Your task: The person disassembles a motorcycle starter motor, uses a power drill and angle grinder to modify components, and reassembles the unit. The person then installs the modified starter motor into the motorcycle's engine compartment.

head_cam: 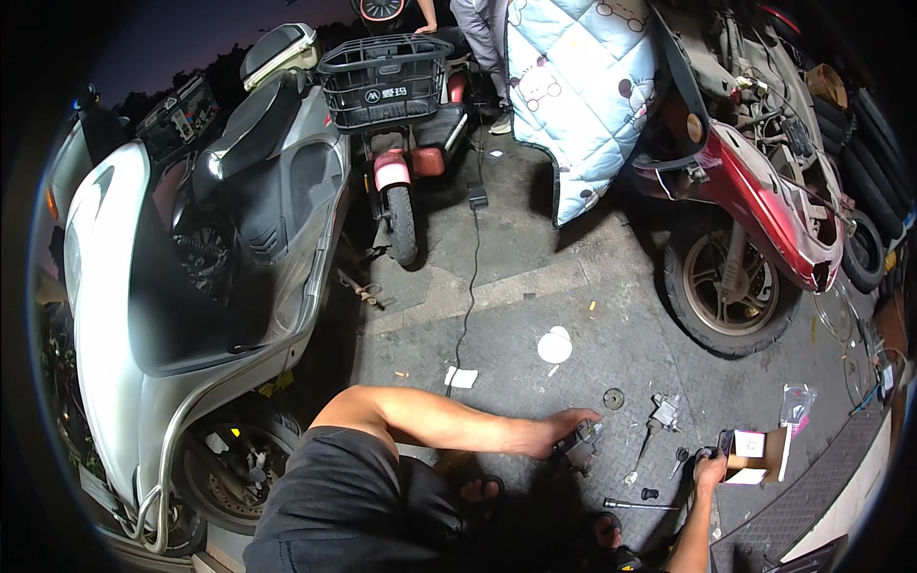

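Note:
My left hand point(560, 434) grips a dark mechanical part with metal fittings point(582, 450) above the floor. My right hand point(711, 469) is at the left side of an open cardboard box point(777, 458), its fingers closed around a small dark part point(705, 453) that they partly cover. White printed paper point(749, 444) shows inside the box. Between my hands lie a silver metal part with a rod point(665, 412), a metal socket tool point(634, 505), a small black cylindrical piece point(650, 493) and a small dark part point(680, 454). A round metal disc point(613, 399) rests beyond my left hand.
A silver scooter point(107, 286) stands at left, a scooter with a basket point(387, 79) ahead, and a partly stripped red scooter point(774, 193) at right. A black cable point(470, 301) crosses the floor. A person point(481, 43) stands behind a quilted cover point(573, 100). Plastic packaging point(797, 405) lies beyond the box.

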`<state>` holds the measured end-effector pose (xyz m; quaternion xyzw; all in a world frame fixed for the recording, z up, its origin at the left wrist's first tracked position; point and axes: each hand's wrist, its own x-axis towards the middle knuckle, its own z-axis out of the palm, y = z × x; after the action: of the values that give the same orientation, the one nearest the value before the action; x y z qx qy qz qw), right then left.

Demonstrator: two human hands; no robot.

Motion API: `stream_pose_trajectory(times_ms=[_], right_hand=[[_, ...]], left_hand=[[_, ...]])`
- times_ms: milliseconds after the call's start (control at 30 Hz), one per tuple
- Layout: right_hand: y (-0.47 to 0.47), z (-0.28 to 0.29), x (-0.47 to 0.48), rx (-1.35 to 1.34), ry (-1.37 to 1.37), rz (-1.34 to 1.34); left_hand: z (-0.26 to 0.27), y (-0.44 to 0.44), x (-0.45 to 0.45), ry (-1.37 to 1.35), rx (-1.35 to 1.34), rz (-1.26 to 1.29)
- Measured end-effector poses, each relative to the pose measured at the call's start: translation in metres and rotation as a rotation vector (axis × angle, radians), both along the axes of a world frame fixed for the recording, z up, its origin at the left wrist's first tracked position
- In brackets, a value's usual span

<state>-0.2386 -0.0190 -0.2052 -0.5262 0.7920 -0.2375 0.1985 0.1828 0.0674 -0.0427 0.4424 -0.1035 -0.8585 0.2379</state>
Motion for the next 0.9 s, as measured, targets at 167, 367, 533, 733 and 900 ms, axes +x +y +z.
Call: stream_pose_trajectory(times_ms=[167,367,533,733,900], right_hand=[[0.011,0.008,0.004,-0.023,0.021,-0.052],[0.028,0.016,0.013,-0.064,0.147,-0.007],[0.032,0.011,0.011,-0.016,0.168,-0.051],[0.036,0.001,0.003,-0.147,0.178,-0.001],[0.036,0.003,0.007,-0.077,0.111,-0.082]], left_hand=[[-0.013,-0.004,0.001,0.009,0.018,0.124],[-0.012,-0.010,0.003,0.060,-0.002,0.149],[-0.002,-0.008,0.003,0.078,-0.041,0.194],[0.027,-0.032,0.018,0.055,-0.069,0.173],[0.046,-0.054,0.024,0.236,-0.221,0.237]])
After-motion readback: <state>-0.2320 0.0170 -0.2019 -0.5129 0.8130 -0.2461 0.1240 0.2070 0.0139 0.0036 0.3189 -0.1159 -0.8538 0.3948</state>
